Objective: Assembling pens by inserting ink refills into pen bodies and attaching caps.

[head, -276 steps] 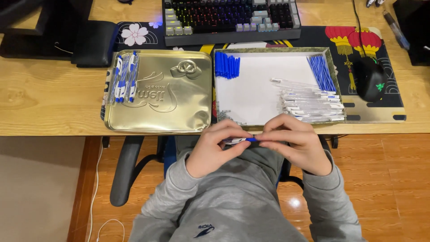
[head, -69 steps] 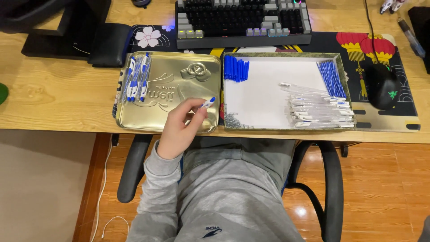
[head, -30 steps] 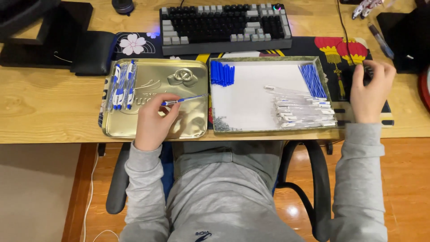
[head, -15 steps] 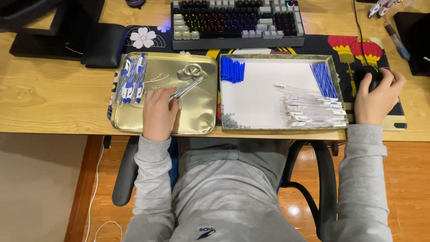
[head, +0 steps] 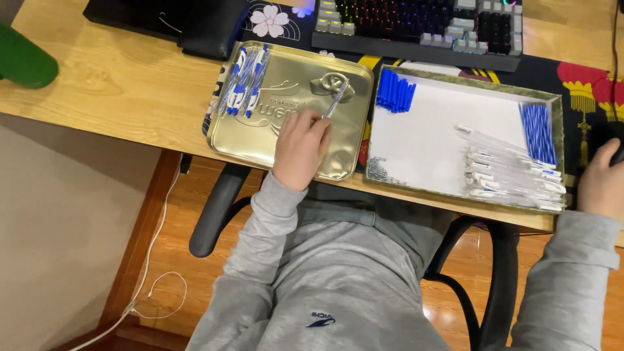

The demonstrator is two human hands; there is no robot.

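My left hand [head: 300, 148] rests on the gold tin lid [head: 286, 140] and grips an assembled pen [head: 336, 99] that points up and to the right over the lid. Several finished blue-and-white pens [head: 244, 79] lie at the lid's top left corner. My right hand [head: 601, 180] sits at the frame's right edge on a dark computer mouse [head: 617, 155], only partly in view. Between the hands stands a white-lined tray [head: 435, 140] with blue caps [head: 394, 91], blue refills [head: 537, 131] and clear pen barrels [head: 510, 174].
A backlit keyboard [head: 422, 26] lies behind the trays on a patterned desk mat [head: 585, 81]. A black device [head: 175, 18] sits at the back left, a green object [head: 23, 62] at the far left. The wooden desk edge runs under both trays; chair armrests show below.
Over the frames the hands parted from my lap: the left carried a pen onto the gold lid, the right went to the mouse. In the last half second the hands barely moved.
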